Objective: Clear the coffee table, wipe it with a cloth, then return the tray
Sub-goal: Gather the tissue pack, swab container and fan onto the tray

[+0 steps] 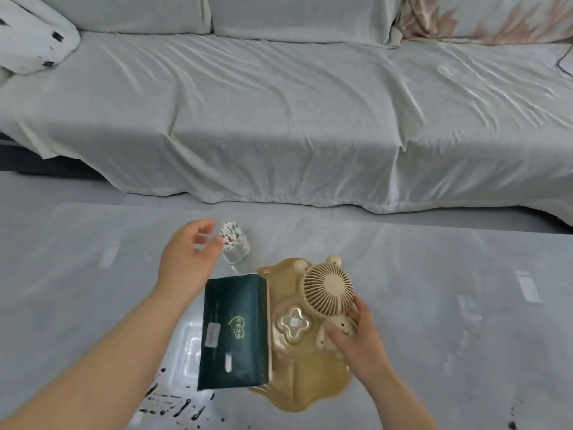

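Grey and shiny, the coffee table (pixel 434 274) filled the near part of the room, with black ink-like splashes (pixel 173 405) on its closest edge. Just past those marks sat the tan tray (pixel 297 389). A dark green tissue pack (pixel 234 333) lay on the tray's left side, hanging over the edge.

The right hand (pixel 356 330) was wrapped around the base of a little tan fan (pixel 328 293). The fan stood on the tray's right side, with its round face just above the fingers (pixel 336 332). The base was only partly showing, so how tight the hold was I could not tell.

Farther off, the left hand (pixel 189 256) was spread open and held nothing. Just to the right of its fingertips (pixel 214 240) stood a clear jar of cotton swabs (pixel 234 243), on the table beyond the tray.

It looked like things were being gathered on the tray. To do this well, the left hand should close around the jar's side, keep it upright so no swabs spill, and set it in a free spot on the tray.

Beyond the table was a long sofa (pixel 279 103) under a pale cover.
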A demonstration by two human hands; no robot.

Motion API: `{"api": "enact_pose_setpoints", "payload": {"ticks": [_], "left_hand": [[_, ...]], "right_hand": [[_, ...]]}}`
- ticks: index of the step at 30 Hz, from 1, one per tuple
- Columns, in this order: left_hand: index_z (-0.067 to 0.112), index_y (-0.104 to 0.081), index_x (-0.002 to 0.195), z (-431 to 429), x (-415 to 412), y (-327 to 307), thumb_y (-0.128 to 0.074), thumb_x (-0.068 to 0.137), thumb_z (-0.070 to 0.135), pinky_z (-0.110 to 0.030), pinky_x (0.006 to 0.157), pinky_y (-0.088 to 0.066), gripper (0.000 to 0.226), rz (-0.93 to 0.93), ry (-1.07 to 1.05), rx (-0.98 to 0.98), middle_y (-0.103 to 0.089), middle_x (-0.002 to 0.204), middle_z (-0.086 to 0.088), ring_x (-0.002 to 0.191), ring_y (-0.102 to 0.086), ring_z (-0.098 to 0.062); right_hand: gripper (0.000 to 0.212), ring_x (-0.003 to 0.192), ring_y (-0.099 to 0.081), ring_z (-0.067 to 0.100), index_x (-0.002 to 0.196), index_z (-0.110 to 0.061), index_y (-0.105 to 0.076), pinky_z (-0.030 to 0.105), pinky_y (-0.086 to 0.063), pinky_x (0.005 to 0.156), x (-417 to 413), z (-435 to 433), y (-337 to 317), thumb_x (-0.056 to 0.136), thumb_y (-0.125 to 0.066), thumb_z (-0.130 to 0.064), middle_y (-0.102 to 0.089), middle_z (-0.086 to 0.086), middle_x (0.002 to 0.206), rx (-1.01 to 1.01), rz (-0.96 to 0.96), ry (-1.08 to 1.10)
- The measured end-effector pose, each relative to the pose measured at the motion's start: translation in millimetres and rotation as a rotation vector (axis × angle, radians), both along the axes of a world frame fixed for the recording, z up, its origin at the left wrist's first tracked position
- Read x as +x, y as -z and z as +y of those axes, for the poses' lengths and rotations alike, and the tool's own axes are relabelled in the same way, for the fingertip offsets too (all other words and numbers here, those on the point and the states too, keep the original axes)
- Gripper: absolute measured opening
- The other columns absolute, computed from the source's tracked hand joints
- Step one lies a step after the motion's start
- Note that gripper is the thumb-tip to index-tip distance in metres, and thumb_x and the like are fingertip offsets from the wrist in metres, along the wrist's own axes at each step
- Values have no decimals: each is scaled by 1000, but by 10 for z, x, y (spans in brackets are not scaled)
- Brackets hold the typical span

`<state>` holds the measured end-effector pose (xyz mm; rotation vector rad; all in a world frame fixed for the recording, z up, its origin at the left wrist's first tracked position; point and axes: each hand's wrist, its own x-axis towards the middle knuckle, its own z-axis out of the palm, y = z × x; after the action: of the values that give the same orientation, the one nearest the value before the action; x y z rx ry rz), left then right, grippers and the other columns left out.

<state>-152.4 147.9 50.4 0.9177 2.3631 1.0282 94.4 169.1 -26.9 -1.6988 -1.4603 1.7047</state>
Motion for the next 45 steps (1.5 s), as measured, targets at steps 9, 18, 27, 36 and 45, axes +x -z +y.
{"api": "enact_pose_setpoints", "payload": {"ticks": [9,18,27,36,45], "left_hand": [[18,-17,140,338,-520,770,-77,63,29,-36,104,-28,98,12,251,-344,-20,147,-9,132,-29,-27],[19,-29,132,552,-425,1127,-75,66,21,-28,82,-36,81,-154,19,-181,-49,128,-9,108,-51,-27],[17,-51,113,393,-492,1309,-79,62,17,-18,67,-36,58,-257,93,-104,-56,100,5,90,-51,-13],[14,-57,111,455,-491,1494,-79,62,19,-20,76,-37,54,-179,51,-102,-60,101,3,92,-53,-13],[7,-61,107,341,-551,1188,-76,66,14,-23,76,-39,44,-190,-29,-112,-65,110,-13,94,-57,-19]], "right_hand": [[58,107,-49,13,128,-20,-38,27,-39,89,-52,112,-20,78,-68,-15,-50,-6,110,103,-102,-52],[77,96,-54,5,134,-30,-29,27,-44,81,-19,104,91,72,-73,-15,-47,-23,100,116,-144,-88],[73,89,-51,-9,126,-34,-33,5,-41,65,-14,119,114,72,-72,-6,-49,-23,99,137,-145,-77],[79,100,-55,13,133,-32,-31,31,-46,84,-13,121,153,68,-74,-15,-53,-18,102,193,-217,-119],[81,104,-53,20,135,-28,-29,31,-42,84,-27,102,167,69,-75,-14,-52,-8,104,191,-233,-108]]}}
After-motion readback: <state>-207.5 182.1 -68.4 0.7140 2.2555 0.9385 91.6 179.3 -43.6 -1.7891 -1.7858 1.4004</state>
